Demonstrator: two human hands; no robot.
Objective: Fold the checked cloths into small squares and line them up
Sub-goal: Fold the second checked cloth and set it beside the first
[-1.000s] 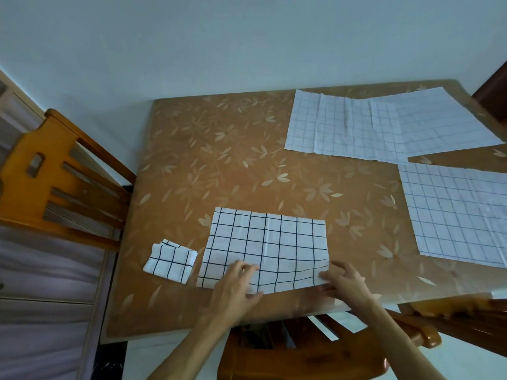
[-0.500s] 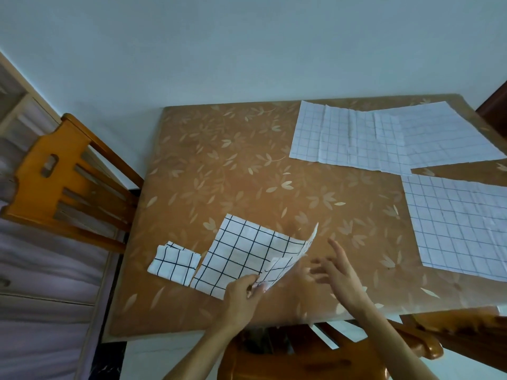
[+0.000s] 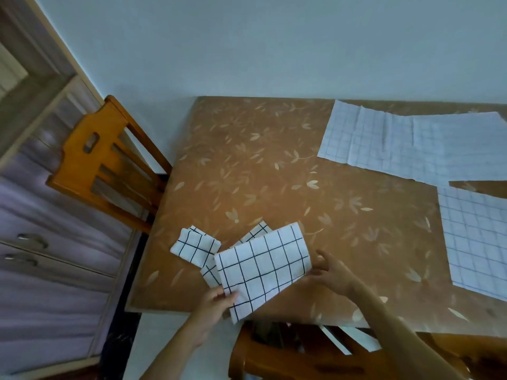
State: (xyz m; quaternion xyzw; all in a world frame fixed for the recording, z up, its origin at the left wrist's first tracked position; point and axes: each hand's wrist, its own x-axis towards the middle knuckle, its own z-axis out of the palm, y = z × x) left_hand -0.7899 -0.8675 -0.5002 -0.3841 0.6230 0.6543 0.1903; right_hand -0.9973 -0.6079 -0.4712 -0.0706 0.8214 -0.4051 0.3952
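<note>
Left hand (image 3: 216, 300) pinches the near corner of the cloth (image 3: 263, 267). Right hand (image 3: 332, 272) is spread by its right side. Its bottom layer is half hidden.

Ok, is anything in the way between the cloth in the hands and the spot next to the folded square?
Nothing visible. The left hand pinches the near corner of the cloth, the right hand is at its right edge, and it reaches the folded square. The flat cloths lie well off on the right of the table.
</note>
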